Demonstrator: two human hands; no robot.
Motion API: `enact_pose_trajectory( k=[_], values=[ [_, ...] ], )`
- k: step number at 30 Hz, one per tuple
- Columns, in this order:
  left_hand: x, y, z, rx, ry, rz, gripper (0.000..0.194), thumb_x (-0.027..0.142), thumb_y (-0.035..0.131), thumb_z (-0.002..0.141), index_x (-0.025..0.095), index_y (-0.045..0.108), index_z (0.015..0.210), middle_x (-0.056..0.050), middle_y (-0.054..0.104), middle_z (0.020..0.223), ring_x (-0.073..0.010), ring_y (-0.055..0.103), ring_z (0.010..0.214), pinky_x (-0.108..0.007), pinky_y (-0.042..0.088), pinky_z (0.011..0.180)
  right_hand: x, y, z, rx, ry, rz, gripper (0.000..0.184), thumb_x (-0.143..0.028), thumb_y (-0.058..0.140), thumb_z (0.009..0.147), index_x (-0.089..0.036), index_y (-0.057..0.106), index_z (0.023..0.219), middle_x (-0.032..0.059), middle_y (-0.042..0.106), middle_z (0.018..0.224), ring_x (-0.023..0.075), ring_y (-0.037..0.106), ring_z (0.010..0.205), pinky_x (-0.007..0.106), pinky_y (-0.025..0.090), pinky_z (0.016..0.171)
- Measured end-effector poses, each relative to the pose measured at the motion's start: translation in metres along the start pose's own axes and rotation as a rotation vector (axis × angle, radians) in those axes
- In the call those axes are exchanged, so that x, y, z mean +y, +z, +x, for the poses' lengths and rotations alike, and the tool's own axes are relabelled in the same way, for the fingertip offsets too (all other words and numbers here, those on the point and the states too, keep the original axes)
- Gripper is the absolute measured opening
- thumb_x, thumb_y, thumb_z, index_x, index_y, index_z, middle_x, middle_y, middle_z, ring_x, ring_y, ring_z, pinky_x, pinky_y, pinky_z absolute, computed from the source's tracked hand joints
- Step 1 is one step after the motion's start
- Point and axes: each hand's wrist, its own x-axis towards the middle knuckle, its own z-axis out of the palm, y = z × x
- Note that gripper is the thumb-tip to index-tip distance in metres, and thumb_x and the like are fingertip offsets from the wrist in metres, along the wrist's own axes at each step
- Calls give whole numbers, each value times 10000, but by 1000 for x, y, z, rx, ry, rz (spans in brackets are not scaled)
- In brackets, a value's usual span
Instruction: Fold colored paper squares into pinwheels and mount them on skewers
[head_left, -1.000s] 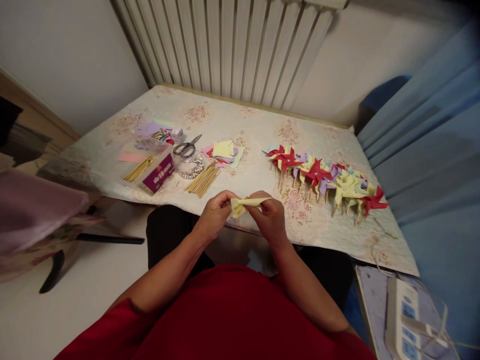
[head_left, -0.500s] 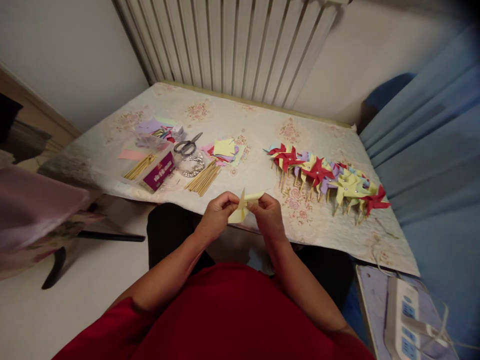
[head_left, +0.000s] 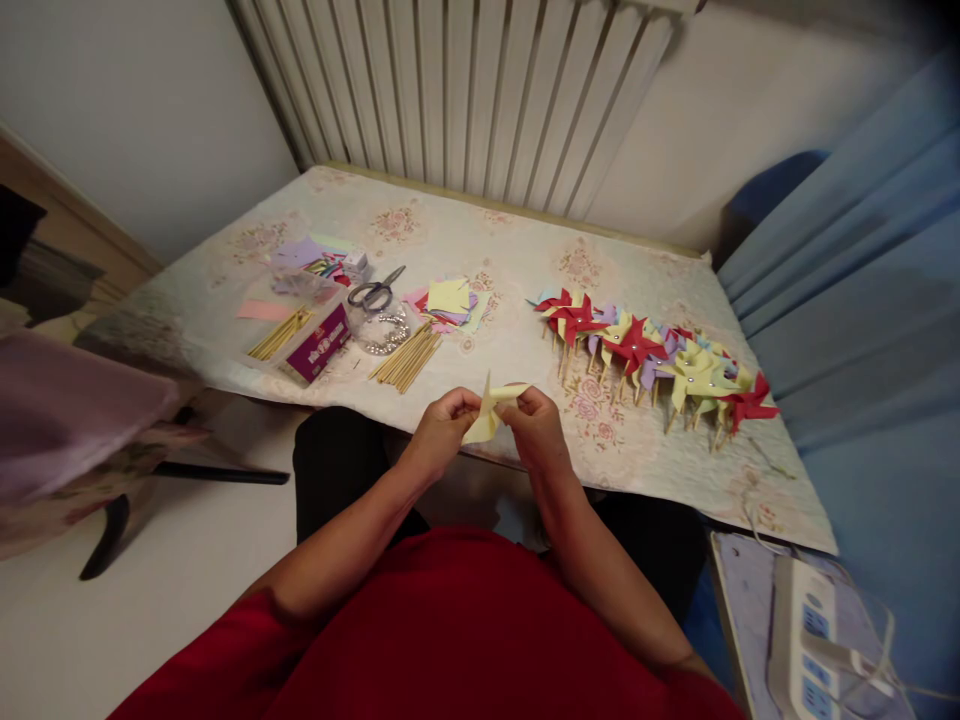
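Just off the table's near edge, a yellow paper pinwheel piece (head_left: 484, 425) is held between my two hands, its blades bent round toward the middle. My left hand (head_left: 444, 428) pinches it from the left with thumb and forefinger. On the other side my right hand (head_left: 536, 420) is closed on the paper, thumb near the centre and fingers behind. Whatever lies under the fingertips is hidden. Beyond my hands are a bundle of thin wooden sticks (head_left: 407, 358) and a stack of cut coloured paper squares (head_left: 450, 298), yellow on top.
Finished pinwheels (head_left: 636, 345) in red, yellow and purple stand in a row at right. Black-handled scissors (head_left: 375, 288), a dish of metal pins (head_left: 391, 335) and a clear box with a purple label (head_left: 319, 345) lie left. A power strip (head_left: 806, 640) sits lower right.
The pinwheel piece has turned slightly and shifted a little to the right between my hands. My left hand has edged right too. Everything on the table stays as it was.
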Motion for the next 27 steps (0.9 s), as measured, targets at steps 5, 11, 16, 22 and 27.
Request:
enact_pose_trajectory(
  k=[5,11,16,22,27],
  values=[
    [-10,-4,3,1,-9,38,121,237,666,684,161,602,752,45,556,613,-85,456,548,-202,316,530,2,-7,1,-41,40,-46,230,-299,772,625,-205,668,808,-19,682,763,154,606,708,286,499,675],
    [-14,-5,4,1,20,68,103,241,653,698,165,603,746,42,544,620,-91,448,556,-208,316,534,5,-5,1,-40,30,-20,213,-306,765,632,-214,669,799,-6,697,808,163,615,737,297,508,701],
    [-15,-4,5,16,32,91,83,236,635,711,167,597,737,44,526,613,-91,440,553,-210,311,530,4,-3,1,-54,10,24,221,-295,755,643,-214,677,834,-2,697,825,162,619,745,299,507,717],
    [-16,-2,3,52,21,94,68,216,627,697,172,578,717,49,520,603,-90,431,542,-208,310,525,6,-4,0,-24,34,-2,207,-300,748,633,-208,648,789,-13,676,777,157,606,719,291,504,695],
    [-16,-1,2,79,10,91,78,221,627,694,171,567,701,49,523,602,-85,423,534,-205,309,520,10,-3,0,-28,41,23,198,-267,757,629,-204,646,780,-23,678,775,142,599,707,271,487,689]
  ],
)
